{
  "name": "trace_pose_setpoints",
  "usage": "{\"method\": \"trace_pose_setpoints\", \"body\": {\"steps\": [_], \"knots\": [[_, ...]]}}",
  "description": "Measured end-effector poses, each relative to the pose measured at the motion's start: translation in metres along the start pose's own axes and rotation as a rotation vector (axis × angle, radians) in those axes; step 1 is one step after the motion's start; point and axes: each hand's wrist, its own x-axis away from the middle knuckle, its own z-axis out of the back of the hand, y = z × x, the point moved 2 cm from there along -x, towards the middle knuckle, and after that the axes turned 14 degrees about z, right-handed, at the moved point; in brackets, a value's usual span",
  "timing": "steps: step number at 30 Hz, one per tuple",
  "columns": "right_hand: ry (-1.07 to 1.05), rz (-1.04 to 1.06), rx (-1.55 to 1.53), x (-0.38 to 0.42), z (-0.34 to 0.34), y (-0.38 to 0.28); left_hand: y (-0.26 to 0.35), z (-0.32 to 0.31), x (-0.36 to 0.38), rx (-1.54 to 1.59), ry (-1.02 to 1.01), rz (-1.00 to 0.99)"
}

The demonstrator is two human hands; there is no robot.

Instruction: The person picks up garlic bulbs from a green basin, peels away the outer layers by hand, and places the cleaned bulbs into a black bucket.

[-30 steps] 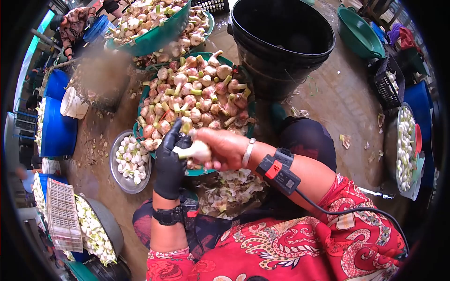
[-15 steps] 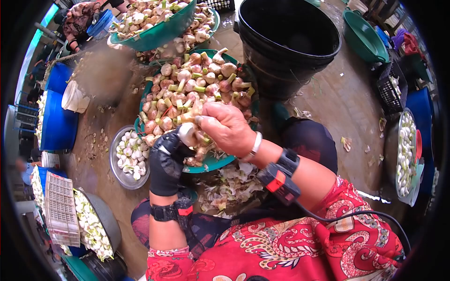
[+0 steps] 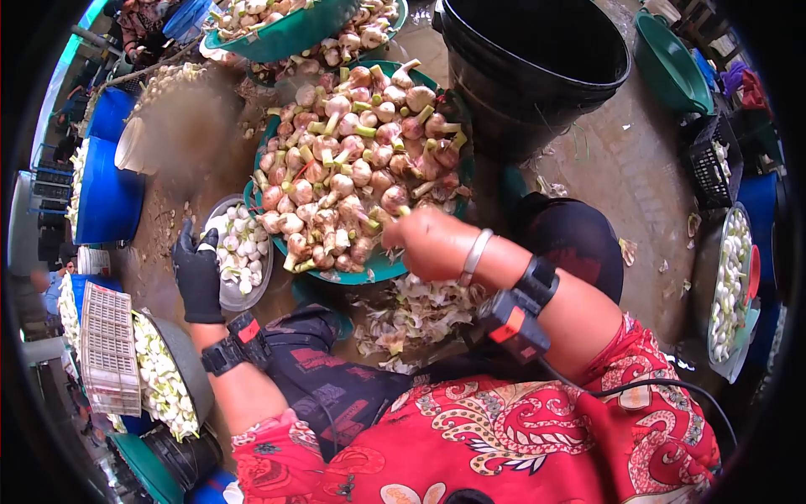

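Observation:
My left hand (image 3: 198,273), in a black glove, is at the left rim of a metal bowl (image 3: 267,281) of peeled white garlic bulbs (image 3: 242,244). Its thumb and fingers are spread, and no bulb shows in them. My bare right hand (image 3: 432,244), with a bangle at the wrist, is over the near right part of a green basin (image 3: 378,273). Its fingers are curled closed; what they hold, if anything, is hidden. Unpeeled garlic bulbs (image 3: 344,160) with cut stems are heaped in this basin. Loose garlic skins (image 3: 411,315) lie below it, by my legs.
A large black tub (image 3: 520,92) stands beyond the basin on the right. Another green basin (image 3: 285,34) of garlic is at the back. Blue tubs (image 3: 109,193) and a plastic crate (image 3: 111,349) line the left. A tray of peeled garlic (image 3: 729,286) is on the right.
My left hand has moved left from the basin to the metal bowl, and the white bulb is no longer in it. My right hand has come apart from it, slightly rightward and down.

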Motion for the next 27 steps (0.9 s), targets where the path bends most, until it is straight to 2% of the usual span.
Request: {"method": "trace_pose_setpoints", "body": {"steps": [2, 4, 6, 8, 10, 12, 14, 15, 17, 18, 20, 22, 23, 24, 26, 27], "knots": [[0.203, -0.053, -0.127, -0.009, 0.021, 0.002, 0.014, -0.004, 0.012, -0.005, -0.021, -0.165], [0.357, -0.106, -0.144, -0.014, 0.033, 0.003, 0.045, -0.039, 0.044, 0.181, -0.394, -0.135], [0.379, -0.105, -0.084, -0.014, 0.039, 0.001, 0.034, -0.098, 0.055, -0.232, -0.598, -0.252], [0.392, -0.134, -0.142, -0.012, 0.039, -0.002, 0.042, -0.133, 0.081, -0.451, -0.663, -0.183], [0.398, -0.139, -0.142, -0.01, 0.036, 0.002, 0.033, -0.159, 0.088, -0.699, -0.623, -0.197], [0.38, -0.179, -0.187, -0.009, 0.037, 0.002, 0.005, -0.19, 0.072, -0.707, -0.584, -0.214], [0.378, -0.189, -0.181, -0.01, 0.038, 0.004, -0.018, -0.2, 0.054, -0.466, -0.613, -0.305], [0.388, -0.178, -0.16, -0.011, 0.037, 0.004, -0.016, -0.195, 0.051, -0.47, -0.615, -0.305], [0.405, -0.154, -0.137, -0.016, 0.037, 0.002, -0.008, -0.182, 0.037, -0.301, -0.517, -0.2], [0.387, -0.185, -0.178, -0.018, 0.035, 0.002, -0.011, -0.177, 0.025, -0.254, -0.435, -0.311], [0.375, -0.211, -0.216, -0.021, 0.031, 0.003, 0.035, -0.134, 0.038, 0.323, -0.761, 0.199], [0.451, -0.059, -0.34, -0.026, 0.021, 0.002, 0.077, -0.091, 0.057, 0.517, -0.898, 0.139], [0.428, 0.004, -0.305, -0.03, 0.008, 0.009, 0.093, -0.073, 0.07, 0.578, -0.935, 0.085], [0.482, 0.053, -0.299, -0.03, 0.004, 0.006, 0.101, -0.06, 0.081, 0.723, -1.03, 0.114], [0.455, 0.004, -0.897, -0.039, 0.001, 0.008, 0.107, -0.052, 0.099, 0.932, -1.131, 0.213], [0.429, -0.081, -1.055, -0.036, 0.014, -0.001, 0.105, -0.056, 0.108, 1.155, -1.148, 0.255]]}}
